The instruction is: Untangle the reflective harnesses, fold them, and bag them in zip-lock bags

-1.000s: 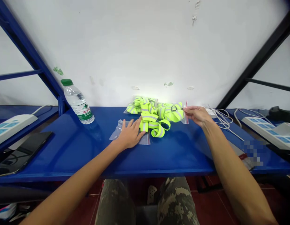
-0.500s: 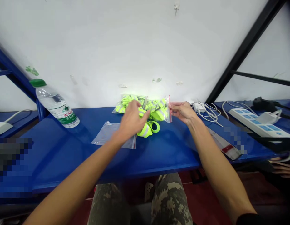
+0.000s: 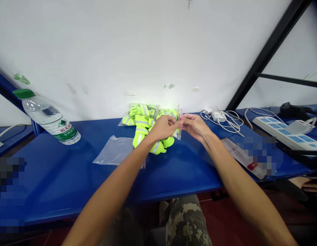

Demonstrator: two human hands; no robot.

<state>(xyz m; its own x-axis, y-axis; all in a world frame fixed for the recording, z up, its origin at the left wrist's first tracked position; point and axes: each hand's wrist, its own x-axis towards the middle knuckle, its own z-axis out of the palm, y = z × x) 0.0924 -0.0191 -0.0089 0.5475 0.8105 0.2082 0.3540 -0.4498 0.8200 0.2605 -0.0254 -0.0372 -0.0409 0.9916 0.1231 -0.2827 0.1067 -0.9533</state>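
Observation:
My right hand (image 3: pixel 195 126) pinches the open edge of a clear zip bag (image 3: pixel 178 132) that has neon yellow reflective straps inside. Fingers of my left hand (image 3: pixel 163 129) are closed at the same bag edge, with the fingertips of both hands close together. Beneath my left hand and wrist lies a loose bundle of neon yellow reflective strap (image 3: pixel 141 131) with silver stripes. Behind it, against the wall, rests another filled zip bag (image 3: pixel 127 118). A flat, see-through zip bag (image 3: pixel 111 152) lies to the left, partly covered by my left forearm.
A tilted-looking water bottle (image 3: pixel 52 119) with a green cap stands at the left of the blue table (image 3: pixel 71 177). On the right are a white charger with a coiled cable (image 3: pixel 219 117), a phone (image 3: pixel 244 158) and a power strip (image 3: pixel 283 131). A white wall (image 3: pixel 148 51) rises behind.
My left hand has moved right, from over the straps to the bag's edge beside my right hand. More of the loose strap bundle now shows. The view has shifted slightly.

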